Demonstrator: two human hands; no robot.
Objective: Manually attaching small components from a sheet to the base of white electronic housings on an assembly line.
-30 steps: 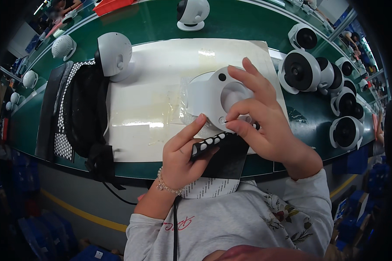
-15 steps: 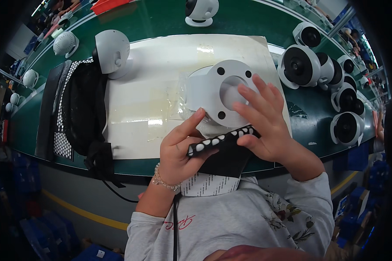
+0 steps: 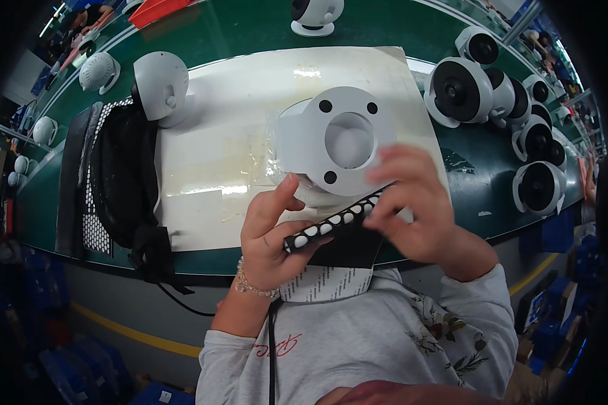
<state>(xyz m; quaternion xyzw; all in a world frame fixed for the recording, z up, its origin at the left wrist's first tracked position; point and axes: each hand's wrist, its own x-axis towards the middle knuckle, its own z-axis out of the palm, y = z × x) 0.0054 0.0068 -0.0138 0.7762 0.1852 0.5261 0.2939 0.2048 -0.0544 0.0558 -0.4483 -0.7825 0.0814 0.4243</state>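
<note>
So, got a white ring-shaped base (image 3: pixel 317 138) lying on a taped white board (image 3: pixel 216 162), using that base as landmark. Counting three black round pads on it, with its lower-right rim lost behind the blurred right hand (image 3: pixel 415 209). Can't tell with those right fingers, apart or pinching, only near the upper end of a black strip of white dots (image 3: pixel 338 221) just below the base. Clamped at the other end, below-left of the base, in the left hand's (image 3: pixel 263 246) thumb and fingers, partly hidden behind the strip. Pointing at the base with that index finger too, contact hard to judge. Also tough to make out: a pale bit (image 3: pixel 405 214) by the right palm, below-right of the base. Cut off by the top edge, beyond the base: a ball-shaped white device (image 3: pixel 316 15) and, further left, a red tray (image 3: pixel 157 10). For elbow room, mostly board to the left of the base, up to a black pouch (image 3: pixel 125 179). Tighter to the right, past the board's edge, thanks to a cluster of black-faced devices (image 3: pixel 459 94).
</note>
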